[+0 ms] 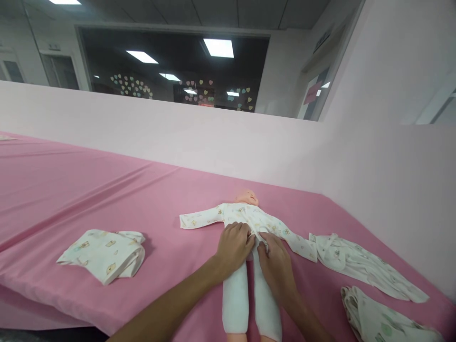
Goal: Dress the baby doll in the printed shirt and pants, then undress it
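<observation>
Pink cloth covers the tabletop (89, 190). A baby doll (245, 247) lies face up at lower centre, wearing a printed white top (249, 216). Left hand (233, 244) and right hand (276, 261) meet at its waist, fingers pinching the top's hem. A folded garment (103, 254) lies lower left; loose garments (356, 261) lie lower right.

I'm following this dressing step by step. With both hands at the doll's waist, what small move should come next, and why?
Probably draw the shirt hem together and fasten it at the waist. Both the left hand and right hand pinch the hem over the doll, whose sleeves are already spread out and whose white legs lie straight. Whether a snap is there is too small to tell.
</observation>
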Demonstrator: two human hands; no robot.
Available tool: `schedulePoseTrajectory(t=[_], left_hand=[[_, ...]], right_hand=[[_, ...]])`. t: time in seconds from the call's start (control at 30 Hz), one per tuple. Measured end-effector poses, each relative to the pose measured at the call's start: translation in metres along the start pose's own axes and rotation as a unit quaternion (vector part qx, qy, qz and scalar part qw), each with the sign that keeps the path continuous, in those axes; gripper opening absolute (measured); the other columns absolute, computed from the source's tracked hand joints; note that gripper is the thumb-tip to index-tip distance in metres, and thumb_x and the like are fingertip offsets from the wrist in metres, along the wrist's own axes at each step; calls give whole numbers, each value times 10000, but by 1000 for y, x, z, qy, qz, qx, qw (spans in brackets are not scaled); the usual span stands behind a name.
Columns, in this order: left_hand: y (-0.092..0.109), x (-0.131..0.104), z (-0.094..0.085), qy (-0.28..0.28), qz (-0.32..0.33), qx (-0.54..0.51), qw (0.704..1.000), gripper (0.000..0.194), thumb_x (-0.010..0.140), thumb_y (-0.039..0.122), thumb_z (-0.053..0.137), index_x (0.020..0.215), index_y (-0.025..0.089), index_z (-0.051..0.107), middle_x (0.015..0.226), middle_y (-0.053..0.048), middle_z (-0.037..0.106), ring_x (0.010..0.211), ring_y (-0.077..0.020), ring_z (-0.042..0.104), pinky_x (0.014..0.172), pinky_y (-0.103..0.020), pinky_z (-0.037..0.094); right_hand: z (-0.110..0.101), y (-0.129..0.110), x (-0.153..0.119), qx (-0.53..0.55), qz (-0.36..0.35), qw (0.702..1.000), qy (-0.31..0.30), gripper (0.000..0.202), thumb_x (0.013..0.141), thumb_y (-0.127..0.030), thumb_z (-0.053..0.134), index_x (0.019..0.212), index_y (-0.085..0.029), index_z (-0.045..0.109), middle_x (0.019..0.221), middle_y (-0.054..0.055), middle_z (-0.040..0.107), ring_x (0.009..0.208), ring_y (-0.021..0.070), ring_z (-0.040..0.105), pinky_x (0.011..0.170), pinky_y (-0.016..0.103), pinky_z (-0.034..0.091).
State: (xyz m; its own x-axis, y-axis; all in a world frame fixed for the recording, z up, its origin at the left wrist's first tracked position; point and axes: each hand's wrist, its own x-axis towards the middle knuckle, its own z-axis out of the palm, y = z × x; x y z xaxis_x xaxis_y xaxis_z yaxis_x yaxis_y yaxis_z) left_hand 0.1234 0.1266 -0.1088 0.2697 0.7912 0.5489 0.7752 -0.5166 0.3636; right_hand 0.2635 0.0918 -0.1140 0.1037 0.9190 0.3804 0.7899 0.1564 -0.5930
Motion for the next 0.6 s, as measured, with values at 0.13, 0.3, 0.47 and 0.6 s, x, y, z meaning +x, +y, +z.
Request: schedulePoseTrajectory(t=[0.13,0.3,0.47,0.6], left_hand=[[-1,0,1,1,1,12,1000,179,940,234,387,785,211,473,800,-21,628,772,-191,557,713,-323,394],[-1,1,1,-14,14,27,999,185,949,229,365,826,204,501,837,-29,637,804,-197,565,743,-336,414],[-2,1,-1,-32,25,26,999,159,934,185,382,902,191,538,912,-47,651,884,-211,577,785,-342,427],[-3,1,-4,-32,21,12,999,191,952,200,362,909,190,548,905,-47,654,875,-202,579,780,-332,428]], right_hand=[[3,1,-2,-28,-31,999,-10,442,903,-354,406,1318,-225,491,1266,41,531,1189,212,463,989,378,402],[5,6,1,-85,-92,992,23,356,911,-228,326,1129,-195,605,1137,49,594,1088,202,500,965,369,373],[-2,2,5,-31,-55,998,17,333,945,-367,342,964,-210,635,967,34,628,936,186,532,867,338,377],[-11,-7,7,82,13,997,-12,373,921,-472,389,845,-182,611,856,25,616,839,154,528,742,262,387]])
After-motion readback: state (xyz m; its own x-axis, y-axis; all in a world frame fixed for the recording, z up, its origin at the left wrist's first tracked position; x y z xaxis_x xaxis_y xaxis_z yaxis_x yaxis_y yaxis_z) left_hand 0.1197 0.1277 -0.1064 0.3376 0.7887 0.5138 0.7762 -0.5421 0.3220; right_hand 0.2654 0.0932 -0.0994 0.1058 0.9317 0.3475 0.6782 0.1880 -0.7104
